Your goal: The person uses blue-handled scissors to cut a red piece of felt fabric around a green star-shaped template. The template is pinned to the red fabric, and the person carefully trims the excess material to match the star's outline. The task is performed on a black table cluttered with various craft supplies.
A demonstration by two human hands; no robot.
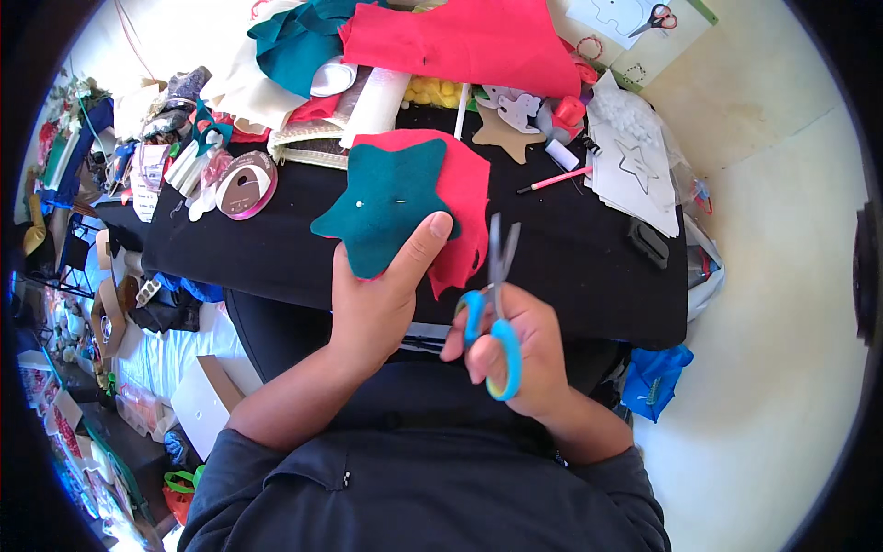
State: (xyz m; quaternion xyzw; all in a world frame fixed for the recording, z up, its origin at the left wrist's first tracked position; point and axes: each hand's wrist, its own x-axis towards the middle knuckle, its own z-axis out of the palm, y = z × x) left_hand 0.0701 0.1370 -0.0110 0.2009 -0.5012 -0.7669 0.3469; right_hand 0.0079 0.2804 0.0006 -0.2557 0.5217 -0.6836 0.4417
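Note:
My left hand grips a green felt star together with a red felt piece lying beneath it, the thumb pressing on the star's lower right point. A pin with a white head goes through the star's middle. Along its left and lower side the red felt barely shows past the star, while a wide part extends beyond it at the top and right. In my right hand are scissors with blue handles. Their blades are parted, point away from me, and stand apart from the felt.
The black table bears a ribbon spool at left and a cardboard star behind. To the right lie a pink pencil, paper sheets with a drawn star and a dark eraser-like block. Red felt is heaped at the back.

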